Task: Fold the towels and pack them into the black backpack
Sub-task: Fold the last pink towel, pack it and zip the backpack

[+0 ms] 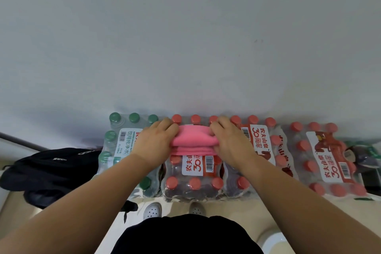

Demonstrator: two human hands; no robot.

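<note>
A plain, pale grey-white wall (185,37) fills the upper view, softly and evenly lit, with a small dark scuff (256,41) on it. Along its base stand shrink-wrapped packs of bottled water: one green-capped pack (115,140) at the left, and red-capped packs (329,161) beside it. Below lies a glossy beige floor (237,208).

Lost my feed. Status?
Left hand, right hand grip folded pink towel on water packs. Backpack on floor, left. Nothing in the way.
</note>
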